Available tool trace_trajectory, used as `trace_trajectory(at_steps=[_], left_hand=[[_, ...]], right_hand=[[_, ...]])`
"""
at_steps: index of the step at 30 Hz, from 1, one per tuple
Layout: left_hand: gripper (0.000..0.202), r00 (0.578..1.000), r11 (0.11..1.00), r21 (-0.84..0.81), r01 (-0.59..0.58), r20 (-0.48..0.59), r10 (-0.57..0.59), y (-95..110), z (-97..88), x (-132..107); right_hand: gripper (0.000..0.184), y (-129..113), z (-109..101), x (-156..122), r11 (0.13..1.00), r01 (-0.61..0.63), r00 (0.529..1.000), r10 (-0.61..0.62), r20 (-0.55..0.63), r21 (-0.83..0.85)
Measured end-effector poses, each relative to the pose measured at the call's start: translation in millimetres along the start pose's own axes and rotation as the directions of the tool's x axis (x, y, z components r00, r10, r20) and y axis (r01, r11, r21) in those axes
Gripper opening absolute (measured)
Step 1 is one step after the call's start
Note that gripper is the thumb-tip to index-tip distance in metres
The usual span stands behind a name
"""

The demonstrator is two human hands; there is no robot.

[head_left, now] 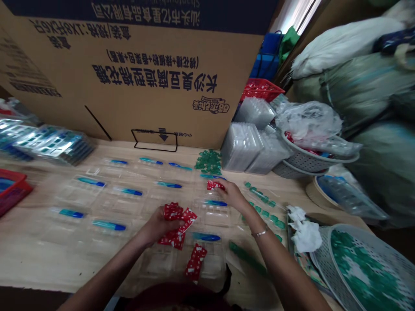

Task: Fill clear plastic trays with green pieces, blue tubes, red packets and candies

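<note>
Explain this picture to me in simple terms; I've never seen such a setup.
There is no machine here: these are a person's own bare hands, seen by a camera worn on the head, looking forward and down. Rows of clear plastic trays lie on the tabletop, many with a blue pen-shaped item. The left hand holds several red white-spotted packets; the right hand holds a similar red packet farther away. Behind stands a large printed cardboard carton, with small green pieces piled near its base.
</note>
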State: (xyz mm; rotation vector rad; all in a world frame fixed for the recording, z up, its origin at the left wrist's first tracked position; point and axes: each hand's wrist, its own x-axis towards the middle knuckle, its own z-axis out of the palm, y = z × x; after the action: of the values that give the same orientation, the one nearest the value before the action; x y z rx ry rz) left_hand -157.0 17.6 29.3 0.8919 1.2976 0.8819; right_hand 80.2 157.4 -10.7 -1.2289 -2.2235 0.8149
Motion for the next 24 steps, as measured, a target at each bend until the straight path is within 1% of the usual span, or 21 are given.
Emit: trace_trajectory(at_steps=[1, 3, 4, 6, 7, 8, 9, 11, 12, 14, 16, 17, 19, 20, 21, 22, 23, 24], left_hand=[[0.019, 0.996, 0.995, 0.085, -0.057, 0.079, 0.050, 5.4, 1.6, 8.4], [0.016, 0.966, 0.961, 0.227, -0.158, 0.239, 0.102, 16.2, 9.3, 25.7], [0.015, 0.946, 0.937, 0.288, -0.196, 0.309, 0.102, 20.9, 15.3, 34.1], [0.012, 0.915, 0.889, 0.389, -0.240, 0.396, 0.074, 27.3, 29.9, 49.4], [0.011, 0.908, 0.867, 0.430, -0.252, 0.416, 0.058, 28.5, 37.6, 56.1], [0.011, 0.905, 0.847, 0.464, -0.259, 0.422, 0.046, 28.3, 45.0, 62.2], [0.011, 0.907, 0.831, 0.491, -0.262, 0.419, 0.038, 26.9, 51.8, 67.4], [0.011, 0.910, 0.815, 0.519, -0.259, 0.414, 0.026, 21.7, 61.9, 75.3], [0.011, 0.908, 0.815, 0.519, -0.257, 0.418, 0.020, 18.7, 65.1, 77.9], [0.012, 0.903, 0.834, 0.494, -0.245, 0.430, 0.011, 14.0, 67.2, 80.0], [0.012, 0.908, 0.869, 0.444, -0.220, 0.418, 0.016, 12.3, 64.4, 78.4], [0.012, 0.919, 0.889, 0.412, -0.201, 0.395, 0.025, 12.8, 61.4, 76.3], [0.009, 0.951, 0.927, 0.345, -0.150, 0.305, 0.040, 15.6, 52.7, 69.5], [0.009, 0.968, 0.943, 0.311, -0.118, 0.248, 0.039, 17.5, 47.3, 64.7], [0.010, 0.982, 0.958, 0.275, -0.083, 0.186, 0.032, 19.2, 41.3, 59.0], [0.014, 0.992, 0.972, 0.232, -0.047, 0.122, 0.018, 20.6, 34.9, 52.2], [0.017, 0.998, 0.984, 0.180, -0.007, 0.063, -0.004, 21.2, 28.2, 44.4], [0.021, 0.999, 0.993, 0.114, 0.031, 0.013, -0.033, 20.9, 21.2, 35.7]], right_hand=[[0.029, 2.0, -1.2, 5.0, 0.999, 0.035, 0.999, -0.034, 0.020, -0.029], [0.026, 1.1, -3.4, 7.7, 0.991, 0.086, 0.996, -0.085, 0.017, -0.103], [0.024, -1.2, -4.9, 5.2, 0.986, 0.096, 0.995, -0.098, -0.009, -0.139], [0.021, -8.1, -8.5, -6.9, 0.985, 0.079, 0.992, -0.092, -0.081, -0.152], [0.021, -12.2, -10.1, -16.1, 0.993, 0.055, 0.993, -0.066, -0.102, -0.106], [0.022, -16.4, -11.1, -26.8, 0.999, 0.022, 0.995, -0.025, -0.095, -0.024], [0.023, -20.2, -11.2, -38.4, 0.997, -0.018, 0.998, 0.022, -0.057, 0.079], [0.026, -25.7, -8.3, -61.6, 0.957, -0.117, 0.993, 0.107, 0.050, 0.264], [0.026, -26.8, -5.5, -71.7, 0.934, -0.161, 0.986, 0.142, 0.083, 0.319], [0.025, -25.9, 0.6, -87.2, 0.912, -0.217, 0.976, 0.202, 0.080, 0.347], [0.024, -23.5, 4.4, -95.8, 0.926, -0.241, 0.969, 0.245, 0.023, 0.291], [0.023, -23.4, 4.9, -98.3, 0.945, -0.237, 0.969, 0.247, -0.016, 0.225], [0.021, -28.3, 4.3, -101.7, 0.977, -0.207, 0.972, 0.211, -0.104, 0.041], [0.020, -33.8, 4.2, -103.6, 0.984, -0.174, 0.978, 0.168, -0.119, -0.042], [0.021, -41.2, 5.2, -105.9, 0.988, -0.122, 0.989, 0.114, -0.091, -0.096], [0.024, -50.0, 7.7, -108.9, 0.992, -0.052, 0.998, 0.050, -0.023, -0.116], [0.028, -59.5, 12.2, -112.5, 0.993, 0.033, 0.997, -0.025, 0.072, -0.112], [0.032, -68.7, 18.6, -116.5, 0.987, 0.126, 0.980, -0.108, 0.166, -0.104]])
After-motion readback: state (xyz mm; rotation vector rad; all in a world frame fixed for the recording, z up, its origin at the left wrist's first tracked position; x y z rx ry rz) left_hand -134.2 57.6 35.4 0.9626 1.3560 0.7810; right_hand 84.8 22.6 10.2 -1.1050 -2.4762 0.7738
